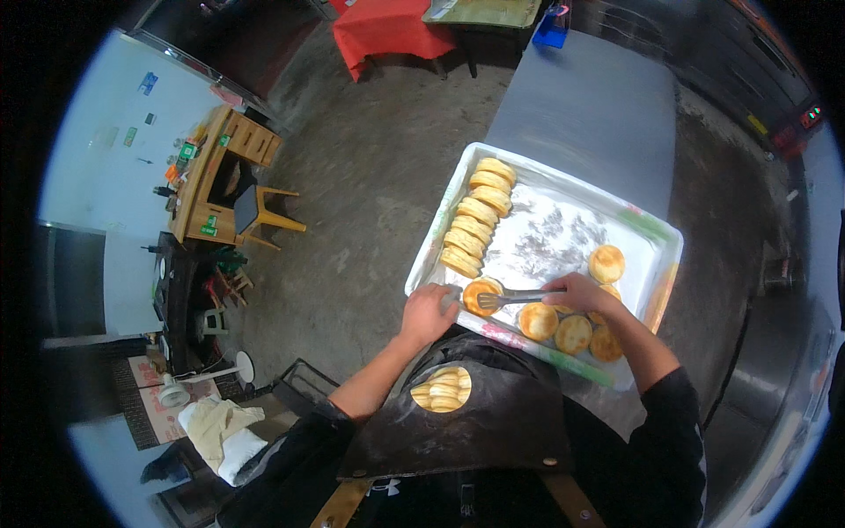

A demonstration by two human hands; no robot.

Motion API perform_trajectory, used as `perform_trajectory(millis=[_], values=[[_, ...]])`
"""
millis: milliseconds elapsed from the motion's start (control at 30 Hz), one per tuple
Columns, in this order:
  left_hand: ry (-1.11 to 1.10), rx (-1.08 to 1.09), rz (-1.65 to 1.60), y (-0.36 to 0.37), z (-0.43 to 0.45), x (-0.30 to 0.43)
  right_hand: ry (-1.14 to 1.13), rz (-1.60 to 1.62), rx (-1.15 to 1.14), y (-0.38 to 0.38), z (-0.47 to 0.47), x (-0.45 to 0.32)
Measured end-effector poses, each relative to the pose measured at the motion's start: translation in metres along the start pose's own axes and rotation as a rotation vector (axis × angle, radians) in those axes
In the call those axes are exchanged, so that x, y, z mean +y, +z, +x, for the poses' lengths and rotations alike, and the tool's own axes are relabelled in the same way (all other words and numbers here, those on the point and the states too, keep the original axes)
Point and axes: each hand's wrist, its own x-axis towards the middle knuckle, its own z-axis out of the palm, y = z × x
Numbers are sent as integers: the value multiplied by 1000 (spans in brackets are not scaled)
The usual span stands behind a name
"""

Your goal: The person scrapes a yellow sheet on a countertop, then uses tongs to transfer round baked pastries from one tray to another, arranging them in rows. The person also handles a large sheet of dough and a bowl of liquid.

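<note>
My right hand [579, 294] holds metal tongs [521, 297] over the near side of a large rectangular baking tray [561, 162]. The tong tips lie on a browned round bun [476, 305] near the tray's close left corner. At that corner my left hand [428, 314] grips the rim, its fingertips partly hidden. Along the tray's left side, several buns [472, 228] stand on edge in a row, leaning on one another. More round buns [538, 321] lie near the close right side, some under my right hand and forearm. White floury residue covers the tray's bottom.
Beyond the tray stretches a grey tabletop [587, 99] with a blue stand [552, 33] at its far end. Dark oven-like equipment [733, 59] lines the right. Leftward are a wooden desk [214, 178], a chair [267, 208] and a white fan [175, 394].
</note>
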Motion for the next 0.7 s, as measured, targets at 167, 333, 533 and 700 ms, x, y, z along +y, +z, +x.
perform_trajectory(millis=[167, 333, 533, 700], values=[[-32, 94, -119, -2, -13, 2, -279, -518, 111, 10, -36, -43], [69, -45, -176, -2, 11, -7, -361, -591, 218, 43, -28, -70], [173, 203, 36, -6, 41, -27, -262, -563, 382, 81, -3, -101], [196, 73, 57, -4, 55, -27, -108, -558, 436, 84, -45, -114]])
